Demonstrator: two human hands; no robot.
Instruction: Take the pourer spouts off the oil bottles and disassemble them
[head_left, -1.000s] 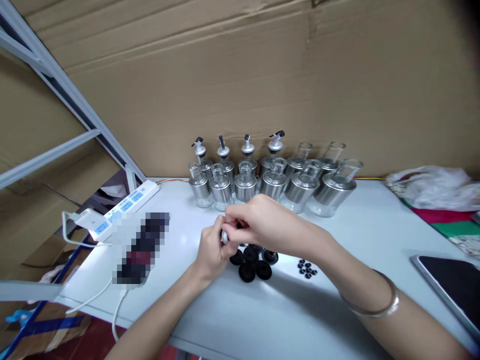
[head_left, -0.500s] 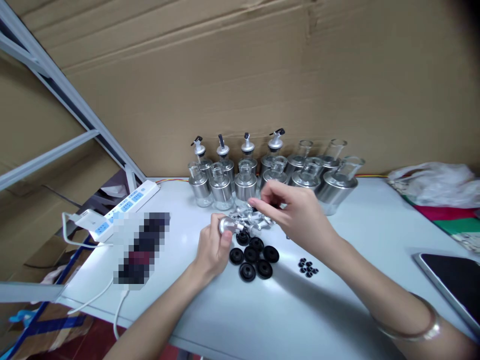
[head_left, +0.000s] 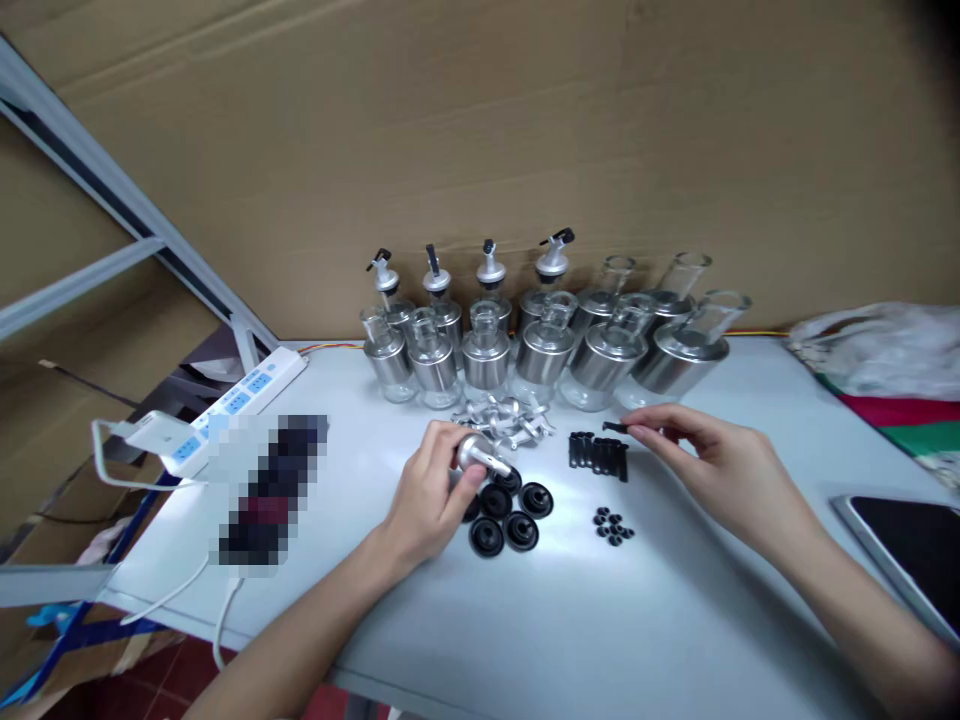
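Note:
My left hand [head_left: 431, 492] is closed around a silver bottle pourer [head_left: 477, 455], its spout pointing right and slightly down. Between the thumb and fingertips of my right hand [head_left: 697, 455] is a small black flap [head_left: 616, 427]. Just below it lies a row of similar black flaps [head_left: 598, 455]. Black round stoppers [head_left: 521, 530] sit under and beside my left hand, some partly hidden by it. Farther right is a cluster of tiny black caps [head_left: 613, 526]. Behind the stoppers lies a heap of silver spout pieces [head_left: 510, 420].
Open glass-and-steel bottles [head_left: 486, 362] stand along the back, several behind them fitted with pourers [head_left: 552, 262]. A power strip [head_left: 244, 400] with a charger and cables lies left. A dark tablet-like device [head_left: 900, 560] and a plastic bag [head_left: 885, 350] are at the right.
My right hand has moved right and toward me, away from the spout heap, and now shows a black flap in its fingertips. The pourer in my left hand has turned slightly.

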